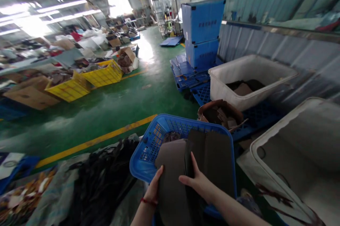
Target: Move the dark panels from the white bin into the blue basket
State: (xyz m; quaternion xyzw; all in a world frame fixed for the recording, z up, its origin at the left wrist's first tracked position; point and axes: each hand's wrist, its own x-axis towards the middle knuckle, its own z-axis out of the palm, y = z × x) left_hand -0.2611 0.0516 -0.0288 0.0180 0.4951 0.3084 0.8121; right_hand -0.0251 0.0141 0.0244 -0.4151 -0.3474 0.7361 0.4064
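A blue plastic basket with perforated sides stands low in front of me, holding dark flat pieces on its right side. Over its left part is a stack of grey-brown flat pieces. My left hand, with a red band at the wrist, grips the left edge of this stack. My right hand holds the stack's right side, thumb on top and fingers along the dark edge. Part of the basket's near side is hidden by the stack and my arms.
White tubs stand at the right, with a torn carton beside the basket. Dark fabric lies at the left. Farther off are blue boxes and yellow crates on a green floor.
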